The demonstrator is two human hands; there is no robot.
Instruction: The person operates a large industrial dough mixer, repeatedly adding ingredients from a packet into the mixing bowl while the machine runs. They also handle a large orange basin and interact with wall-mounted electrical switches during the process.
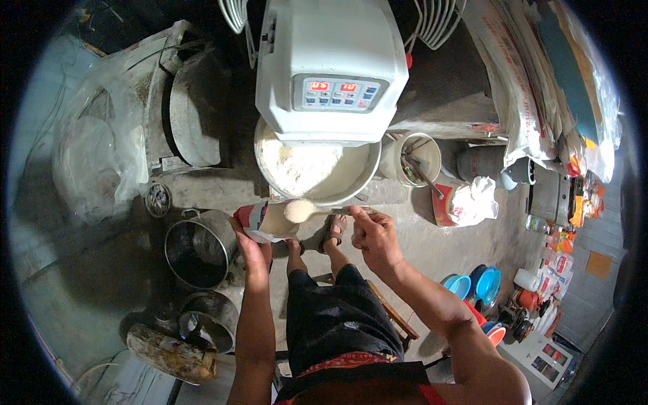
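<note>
In my right hand [373,238] is the handle of a spoon [299,210], its bowl heaped with pale granules. The spoon's bowl is over the mouth of an opened red and white packet [268,221], which my left hand [253,248] grips from its left side. Just beyond both stands a dough mixer [331,66] with a lit control panel. Under its head sits a round metal mixing bowl [375,167] with white flour [304,169] inside. The packet's contents are pale, and their depth cannot be told.
A white bucket [430,152] holding sticks stands right of the mixing bowl, beside a red and white bag [468,202]. Large metal pots [200,248] stand at the left. A wooden stool [392,309] is by my legs. Blue basins [487,283] lie at the right.
</note>
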